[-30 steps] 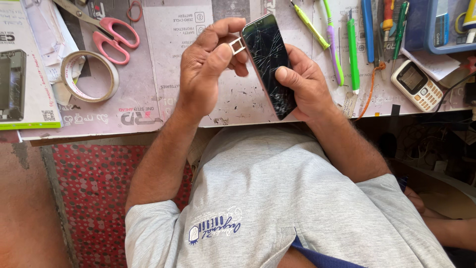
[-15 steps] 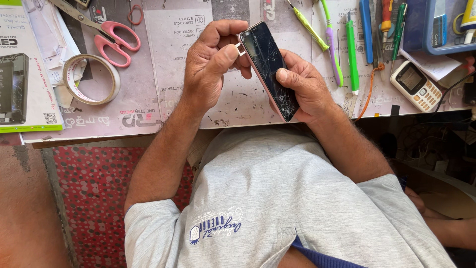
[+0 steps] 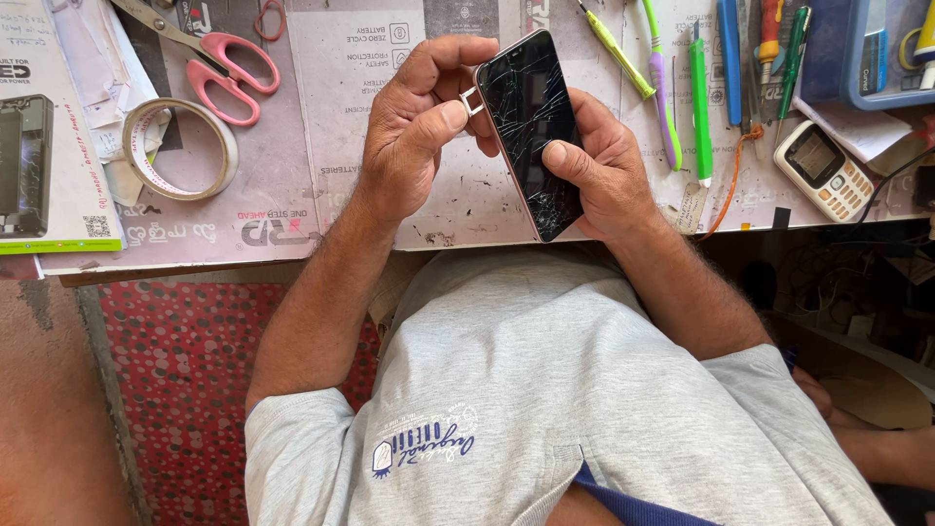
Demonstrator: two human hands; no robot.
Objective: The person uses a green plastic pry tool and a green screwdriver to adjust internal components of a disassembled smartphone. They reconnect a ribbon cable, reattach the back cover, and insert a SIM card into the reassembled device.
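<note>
My right hand (image 3: 599, 166) grips a black smartphone (image 3: 531, 127) with a badly cracked screen, tilted above the table's front edge, thumb lying across the glass. My left hand (image 3: 419, 122) pinches a small metal card tray (image 3: 471, 99) between thumb and fingers, right at the phone's left side edge near its top. The tray's end touches the phone's frame; whether it sits in the slot is too small to tell.
Pink-handled scissors (image 3: 219, 63) and a roll of clear tape (image 3: 180, 151) lie to the left. A boxed phone part (image 3: 29, 166) sits far left. Coloured screwdrivers and tools (image 3: 696, 88), a small keypad phone (image 3: 826, 170) and a blue tray (image 3: 867, 58) lie right.
My left hand has brought the small tray from slightly away to against the phone's left edge. Both hands and the phone have shifted a little higher on the table.
</note>
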